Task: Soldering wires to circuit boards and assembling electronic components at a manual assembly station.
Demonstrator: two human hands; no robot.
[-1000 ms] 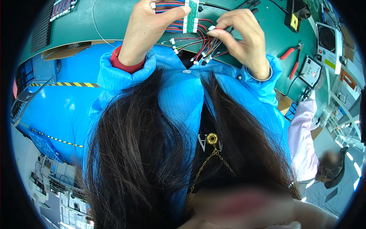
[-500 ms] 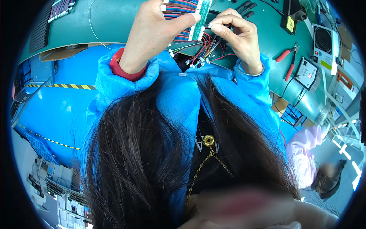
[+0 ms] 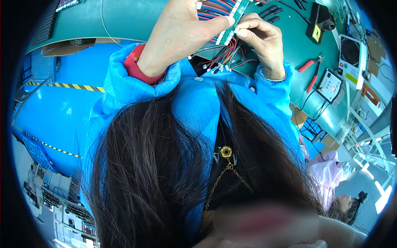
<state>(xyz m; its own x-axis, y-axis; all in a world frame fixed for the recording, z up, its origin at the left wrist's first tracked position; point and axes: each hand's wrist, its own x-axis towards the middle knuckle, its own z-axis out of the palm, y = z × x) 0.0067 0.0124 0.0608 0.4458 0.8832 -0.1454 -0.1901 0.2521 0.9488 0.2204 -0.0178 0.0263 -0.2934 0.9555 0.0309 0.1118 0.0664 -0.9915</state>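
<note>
My left hand [image 3: 178,37] is closed on a narrow green circuit board [image 3: 228,34] lined with white connectors, its thumb pressed on the board's face. Multicoloured wires [image 3: 213,15] run out from the board's left side, partly behind that hand. At the board's near right edge, my right hand [image 3: 266,43] pinches a small pale plug [image 3: 236,30] between thumb and forefinger. Whether the plug is seated in the board cannot be made out. Below the board hangs a bundle of loose thin wires [image 3: 226,58] with small white plugs on their ends.
Red-handled cutters [image 3: 312,72] lie on the green bench mat [image 3: 136,20] to the right. Beyond them are a control box [image 3: 332,85], a fan unit [image 3: 351,51] and a black stand with yellow sponge [image 3: 317,33]. Black cable connectors [image 3: 271,13] lie behind my right hand.
My left hand and the board have shifted right, closer to my right hand. My right hand keeps its pinch and has barely moved.
</note>
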